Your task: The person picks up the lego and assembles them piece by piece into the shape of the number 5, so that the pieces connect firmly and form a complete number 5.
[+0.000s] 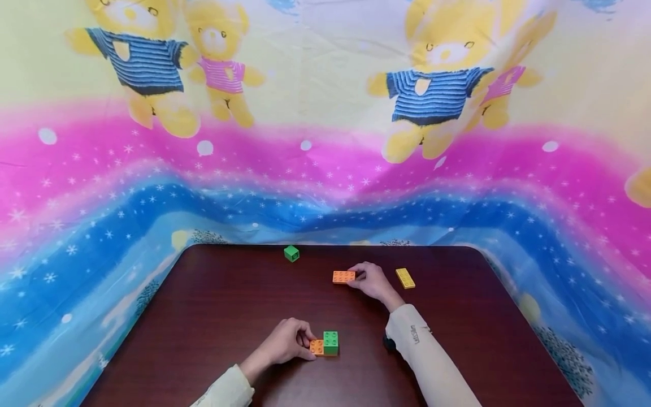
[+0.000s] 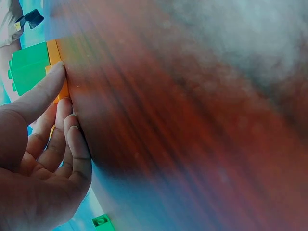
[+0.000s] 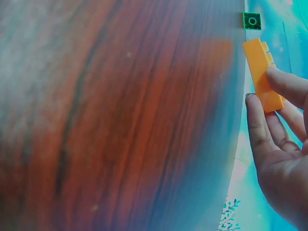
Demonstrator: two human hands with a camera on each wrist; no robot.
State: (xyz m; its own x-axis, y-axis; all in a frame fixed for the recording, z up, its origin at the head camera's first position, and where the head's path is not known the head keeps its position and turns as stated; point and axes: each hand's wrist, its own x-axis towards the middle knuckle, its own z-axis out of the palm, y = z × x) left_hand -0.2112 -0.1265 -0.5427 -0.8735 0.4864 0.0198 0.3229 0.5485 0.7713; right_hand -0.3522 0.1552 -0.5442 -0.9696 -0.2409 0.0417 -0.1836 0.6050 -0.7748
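Observation:
Low in the head view, my left hand pinches the left end of an orange toy building brick between thumb and fingers. A green brick sits on the right part of that orange one, studs up; the left wrist view shows the pair side-on. Farther back, my right hand grips the right end of another orange brick, oblong with two rows of studs. In the right wrist view this oblong brick looks raised off the tabletop, thumb on its studded side and fingers beneath.
On the dark wooden table, a loose green brick lies on its side near the far edge. A thin yellow brick lies right of my right hand. A patterned cloth with bears hangs behind and beside the table.

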